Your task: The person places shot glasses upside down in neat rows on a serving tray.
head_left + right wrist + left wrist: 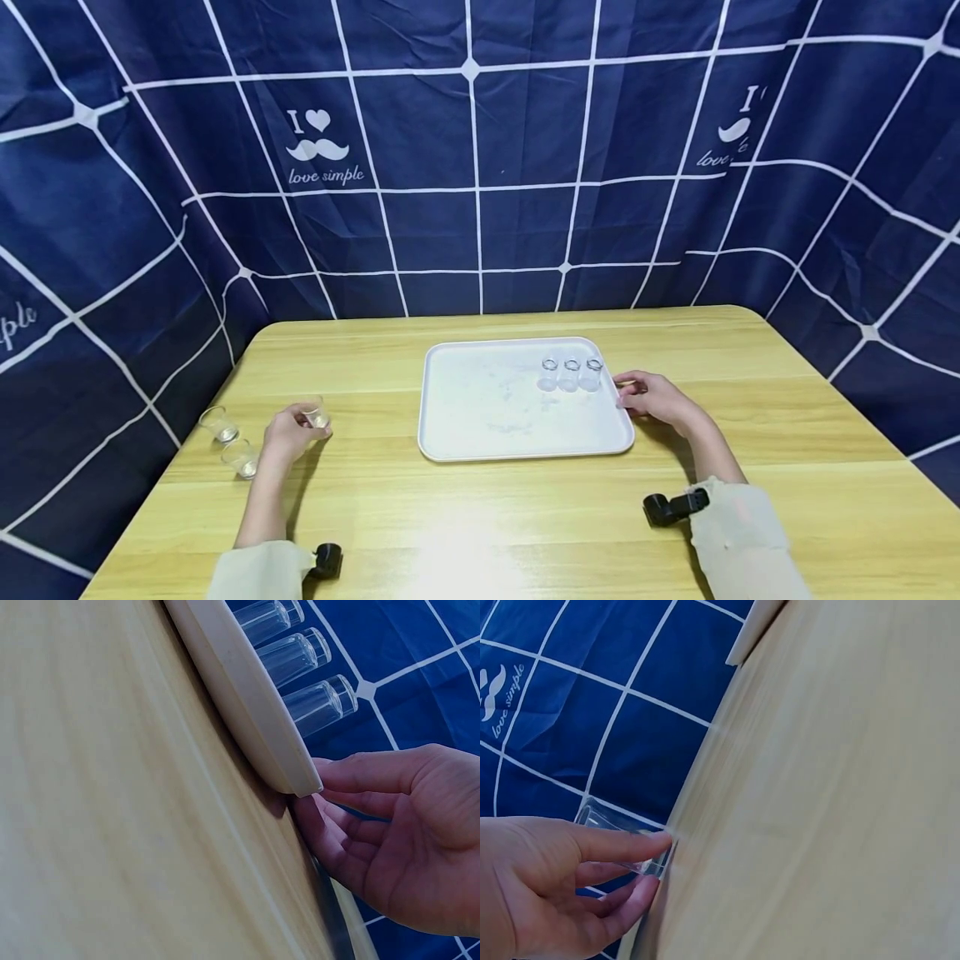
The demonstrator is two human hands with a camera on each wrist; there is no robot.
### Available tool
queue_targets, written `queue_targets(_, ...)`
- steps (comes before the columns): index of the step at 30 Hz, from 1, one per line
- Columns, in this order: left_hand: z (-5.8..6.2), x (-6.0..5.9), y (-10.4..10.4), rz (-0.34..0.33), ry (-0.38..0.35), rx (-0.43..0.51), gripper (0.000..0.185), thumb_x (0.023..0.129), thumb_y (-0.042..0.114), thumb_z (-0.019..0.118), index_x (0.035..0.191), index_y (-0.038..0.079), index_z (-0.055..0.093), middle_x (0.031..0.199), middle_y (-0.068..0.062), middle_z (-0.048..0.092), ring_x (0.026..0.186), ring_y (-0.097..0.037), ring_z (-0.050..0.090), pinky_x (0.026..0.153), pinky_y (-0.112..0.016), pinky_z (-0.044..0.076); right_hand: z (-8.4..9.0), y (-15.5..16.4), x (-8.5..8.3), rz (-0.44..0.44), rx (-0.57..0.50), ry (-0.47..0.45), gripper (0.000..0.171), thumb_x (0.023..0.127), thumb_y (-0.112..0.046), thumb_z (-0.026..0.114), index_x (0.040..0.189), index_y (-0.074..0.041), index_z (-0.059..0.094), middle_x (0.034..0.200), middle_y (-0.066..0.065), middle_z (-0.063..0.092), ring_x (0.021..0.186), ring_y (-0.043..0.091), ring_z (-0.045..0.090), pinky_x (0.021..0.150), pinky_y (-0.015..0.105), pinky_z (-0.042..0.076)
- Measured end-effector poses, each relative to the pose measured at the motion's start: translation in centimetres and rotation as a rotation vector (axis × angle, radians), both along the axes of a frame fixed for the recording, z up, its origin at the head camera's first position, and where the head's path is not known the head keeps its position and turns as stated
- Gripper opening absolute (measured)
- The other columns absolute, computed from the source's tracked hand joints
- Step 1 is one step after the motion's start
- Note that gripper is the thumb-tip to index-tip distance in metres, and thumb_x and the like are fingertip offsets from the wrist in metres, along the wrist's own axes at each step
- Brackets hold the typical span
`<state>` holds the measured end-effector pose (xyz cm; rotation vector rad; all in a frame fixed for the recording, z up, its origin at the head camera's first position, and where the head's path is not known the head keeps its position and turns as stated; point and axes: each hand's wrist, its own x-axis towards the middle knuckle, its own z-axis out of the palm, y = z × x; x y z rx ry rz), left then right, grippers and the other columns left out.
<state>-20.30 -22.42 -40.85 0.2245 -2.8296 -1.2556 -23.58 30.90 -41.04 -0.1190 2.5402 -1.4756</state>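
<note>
Small glass (317, 415) is the thing in play here: it's pinched upright in the left hand (288, 433), well off to the left of the white tray (480, 433). The left wrist view shows the thumb and fingers (622, 844) curled round it, so it's properly gripped, not just touched. Its long axis runs straight up, open mouth on top.

Further left of the tray, two more small glasses (228, 440) stand near the table's left edge, just beside that hand.

From the held glass, the tray lies to the right across a stretch of bare wooden table (480, 533), nothing in between. On the tray itself, three glasses (571, 374) stand in a tight row at the far right corner; the rest of its surface is free, so there's plenty of room on the near and left part.

Over at the tray's right edge, the right hand (654, 400) has its fingers (330, 825) loosely bent against the rim, thumb on top, fingertips under the lip. Looks like it's steadying the tray, not holding a glass. The left hand is clearly the nearer one to the loose glasses.
</note>
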Motion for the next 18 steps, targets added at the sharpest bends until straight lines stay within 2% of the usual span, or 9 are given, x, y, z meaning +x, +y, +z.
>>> queue_targets(5, -0.55, -0.23, 0.11, 0.013, 0.026, -0.011, 0.044, 0.074, 0.004, 0.071, 0.111, -0.014, 0.054, 0.084, -0.016, 0.058, 0.083, -0.032, 0.053, 0.075, -0.041, 0.041, -0.03, 0.03, -0.07, -0.002, 0.002, -0.005, 0.042, 0.086, -0.001, 0.058, 0.122, 0.015, 0.043, 0.092, 0.012, 0.056, 0.079, 0.015, 0.055, 0.068, 0.027, 0.049)
queue_targets(9, -0.8, -0.26, 0.05, 0.018, 0.033, 0.004, 0.042, 0.075, 0.004, 0.071, 0.11, -0.013, 0.055, 0.083, -0.014, 0.059, 0.082, -0.031, 0.053, 0.073, -0.039, 0.04, -0.08, 0.05, -0.1, -0.002, -0.001, -0.007, 0.042, 0.086, -0.001, 0.057, 0.122, 0.014, 0.043, 0.093, 0.012, 0.055, 0.08, 0.015, 0.054, 0.068, 0.027, 0.05)
queue_targets(14, -0.82, -0.25, 0.07, 0.015, 0.057, 0.008, 0.039, 0.074, 0.005, 0.072, 0.107, -0.012, 0.057, 0.08, -0.012, 0.06, 0.079, -0.029, 0.054, 0.07, -0.035, 0.04, -0.05, 0.05, -0.09, 0.0, -0.008, -0.006, 0.042, 0.086, 0.0, 0.057, 0.122, 0.015, 0.043, 0.092, 0.013, 0.055, 0.079, 0.015, 0.055, 0.069, 0.027, 0.05)
queue_targets(18, -0.7, -0.24, 0.18, 0.007, 0.045, 0.008, 0.041, 0.075, 0.006, 0.071, 0.109, -0.013, 0.056, 0.084, -0.015, 0.061, 0.082, -0.031, 0.054, 0.071, -0.037, 0.041, 0.0, 0.03, -0.05, 0.001, -0.007, -0.005, 0.043, 0.085, -0.001, 0.058, 0.122, 0.015, 0.043, 0.092, 0.013, 0.055, 0.079, 0.015, 0.055, 0.068, 0.027, 0.049)
